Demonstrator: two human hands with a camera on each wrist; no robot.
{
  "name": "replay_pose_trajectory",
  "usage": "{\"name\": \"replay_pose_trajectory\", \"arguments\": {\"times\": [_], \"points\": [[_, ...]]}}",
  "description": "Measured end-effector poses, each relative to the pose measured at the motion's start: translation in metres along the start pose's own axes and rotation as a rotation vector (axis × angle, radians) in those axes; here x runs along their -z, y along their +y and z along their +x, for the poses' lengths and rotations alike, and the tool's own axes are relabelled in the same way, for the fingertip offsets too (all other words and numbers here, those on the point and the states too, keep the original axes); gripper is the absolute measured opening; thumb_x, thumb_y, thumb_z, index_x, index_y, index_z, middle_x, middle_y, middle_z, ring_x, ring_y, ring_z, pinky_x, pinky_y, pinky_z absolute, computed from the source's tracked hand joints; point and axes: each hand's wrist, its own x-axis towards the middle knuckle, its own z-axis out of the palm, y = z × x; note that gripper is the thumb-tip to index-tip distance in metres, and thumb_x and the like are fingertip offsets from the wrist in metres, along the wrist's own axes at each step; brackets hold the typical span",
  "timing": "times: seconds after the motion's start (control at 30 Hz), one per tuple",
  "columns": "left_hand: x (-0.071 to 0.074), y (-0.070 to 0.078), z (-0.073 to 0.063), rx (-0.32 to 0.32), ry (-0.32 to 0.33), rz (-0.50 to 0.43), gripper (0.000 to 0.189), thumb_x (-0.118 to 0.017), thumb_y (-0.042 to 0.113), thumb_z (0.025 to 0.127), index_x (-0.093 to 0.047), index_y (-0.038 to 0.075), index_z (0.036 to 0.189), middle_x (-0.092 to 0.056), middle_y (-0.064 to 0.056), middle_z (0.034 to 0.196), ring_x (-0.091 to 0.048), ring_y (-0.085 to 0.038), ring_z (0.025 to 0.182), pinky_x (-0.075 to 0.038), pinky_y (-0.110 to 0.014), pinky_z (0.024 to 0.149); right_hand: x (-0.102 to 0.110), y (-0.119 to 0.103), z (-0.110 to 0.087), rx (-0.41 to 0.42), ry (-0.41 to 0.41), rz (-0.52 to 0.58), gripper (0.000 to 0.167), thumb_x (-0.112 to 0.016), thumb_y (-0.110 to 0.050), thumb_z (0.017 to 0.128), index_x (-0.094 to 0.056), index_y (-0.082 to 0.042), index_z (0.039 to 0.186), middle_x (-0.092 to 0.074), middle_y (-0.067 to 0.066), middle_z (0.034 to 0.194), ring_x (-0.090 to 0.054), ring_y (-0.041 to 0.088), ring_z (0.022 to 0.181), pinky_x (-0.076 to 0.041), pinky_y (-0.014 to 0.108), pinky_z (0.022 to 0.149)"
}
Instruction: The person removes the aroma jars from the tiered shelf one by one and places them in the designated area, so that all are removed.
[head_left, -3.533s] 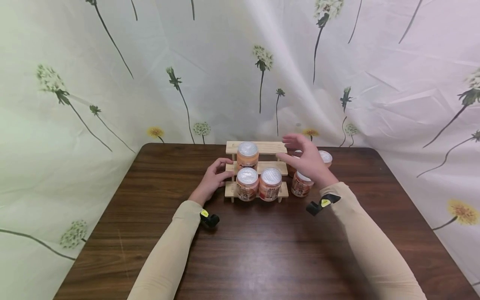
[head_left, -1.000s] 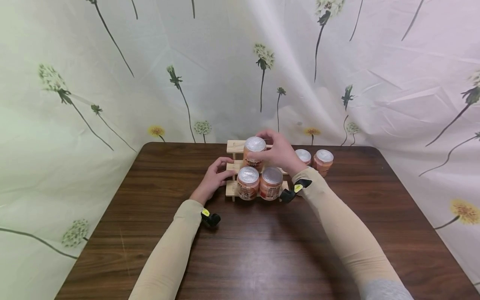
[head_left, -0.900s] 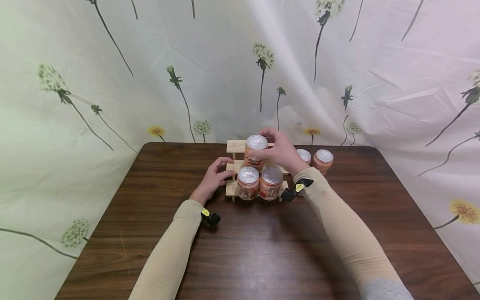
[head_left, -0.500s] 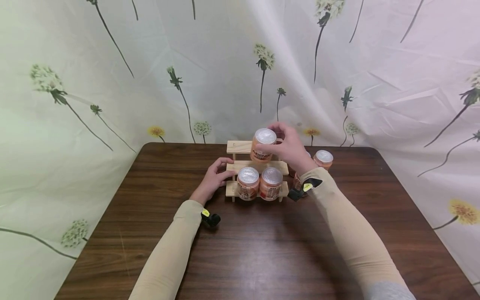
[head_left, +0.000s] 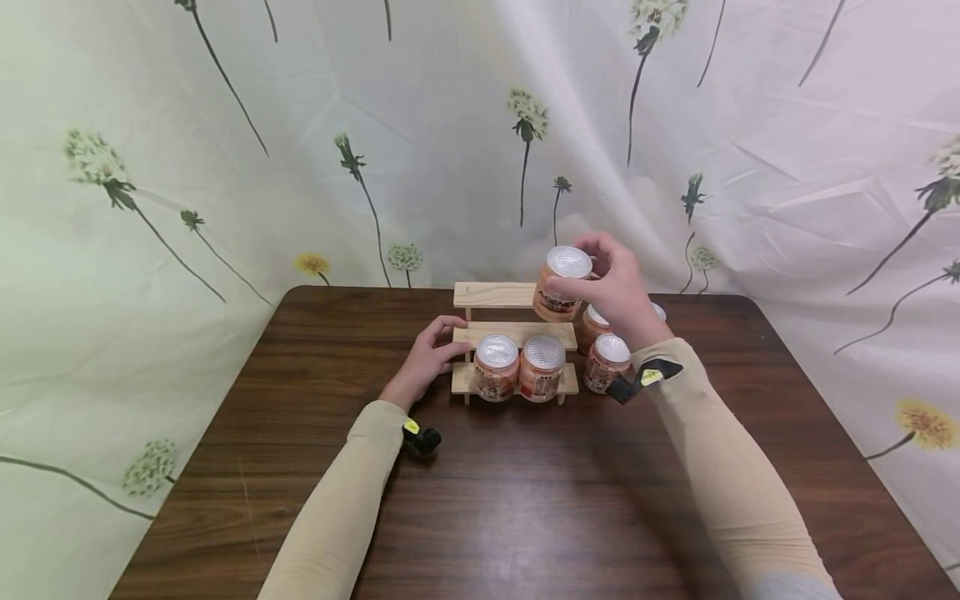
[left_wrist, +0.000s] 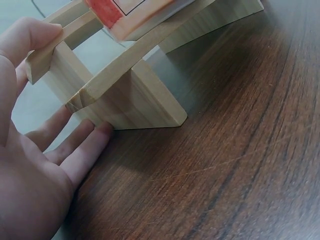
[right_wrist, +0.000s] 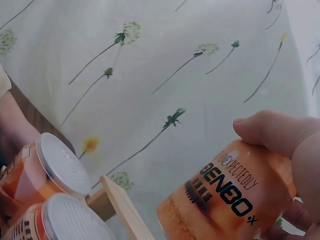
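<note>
My right hand (head_left: 618, 287) grips an orange jar (head_left: 558, 302) with a silvery lid by its side, its thumb across the front. This jar is tilted slightly and held above the right end of a three-step wooden rack (head_left: 495, 293). Dark lettering shows on its label in the right wrist view. At the rack's left end, my left hand (head_left: 423, 358) rests its fingertips against the planks and side board, fingers spread. Two similar jars, a left one (head_left: 496, 377) and a right one (head_left: 542, 377), stand side by side on the lowest step.
Right of the rack, a jar (head_left: 607, 367) stands on the dark wooden table (head_left: 480, 500). Behind it is another jar (head_left: 592, 321), and one more is mostly hidden by my right hand. A dandelion-print curtain (head_left: 450, 167) hangs behind the table.
My right hand took hold of the jar on the middle step, lifted it and carried it up and to the right. The left hand has stayed at the rack's end.
</note>
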Motion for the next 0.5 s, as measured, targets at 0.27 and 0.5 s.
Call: {"name": "replay_pose_trajectory", "arguments": {"times": [0.27,0.5], "points": [[-0.001,-0.001,0.000,-0.002,0.001,0.004,0.043,-0.072,0.013,0.099,-0.056,0.007,0.138,-0.054,-0.019,0.145,-0.060,-0.025,0.115,-0.057,-0.042,0.087,0.022,0.001,-0.013,-0.039,0.008,0.071,0.049,-0.090,-0.010,0.083,-0.059,-0.013,0.120,-0.065,0.005,0.119,-0.063,0.022,0.105,-0.052,0.030,0.089],[-0.001,0.000,-0.001,-0.007,0.004,0.000,0.042,-0.072,0.012,0.100,-0.056,0.007,0.138,-0.056,-0.018,0.143,-0.061,-0.023,0.113,-0.058,-0.040,0.085,0.043,0.005,-0.020,-0.019,0.041,0.038,0.046,-0.090,-0.005,0.082,-0.060,-0.011,0.115,-0.066,0.002,0.114,-0.063,0.017,0.102,-0.052,0.025,0.084]]}}
